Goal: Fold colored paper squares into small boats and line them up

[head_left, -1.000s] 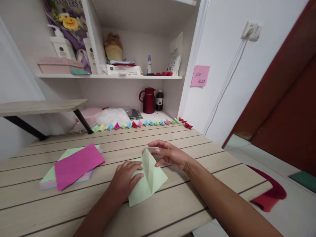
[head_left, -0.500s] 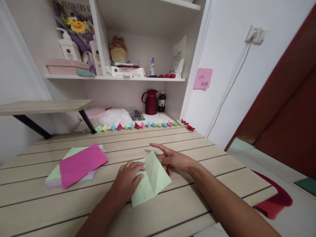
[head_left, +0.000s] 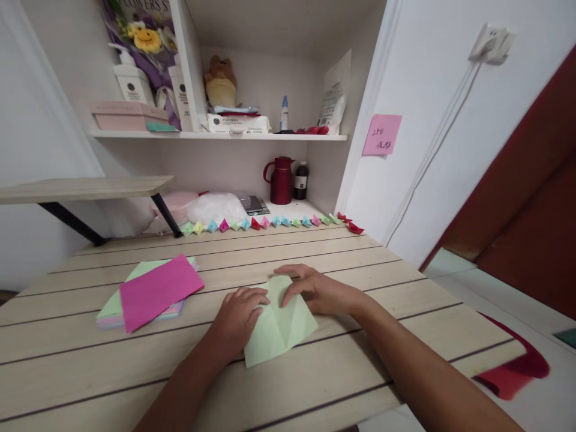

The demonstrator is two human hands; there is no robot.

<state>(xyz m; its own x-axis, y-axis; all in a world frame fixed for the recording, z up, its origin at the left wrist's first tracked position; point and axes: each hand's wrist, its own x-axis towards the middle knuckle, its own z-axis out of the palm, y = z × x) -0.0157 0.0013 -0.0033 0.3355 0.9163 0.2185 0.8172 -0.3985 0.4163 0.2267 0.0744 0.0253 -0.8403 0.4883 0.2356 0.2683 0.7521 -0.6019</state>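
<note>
A pale green sheet of origami paper [head_left: 267, 342] with crease lines lies on the table in front of me, partly raised along its folds. My left hand [head_left: 240, 315] holds its left edge, the fingertips resting over the paper. At the upper right edge is my right hand [head_left: 321, 291], its thumb over the front of the sheet and its index finger along the top edge. The top corner looks bent over between them. My right hand's other fingers are mostly hidden behind the paper and the hand.
To the left lies a stack of coloured paper [head_left: 110, 318] with a magenta sheet [head_left: 162, 291] on top. Small folded paper boats [head_left: 255, 224] line the table's back edge. Behind them stand a red jug [head_left: 281, 183] and a dark bottle [head_left: 301, 181]. A small raised shelf [head_left: 90, 187] stands back left.
My right hand has come in over the paper's top corner, its outstretched index finger now curled against the sheet. The corner has bent down. My left hand stays at the left edge.
</note>
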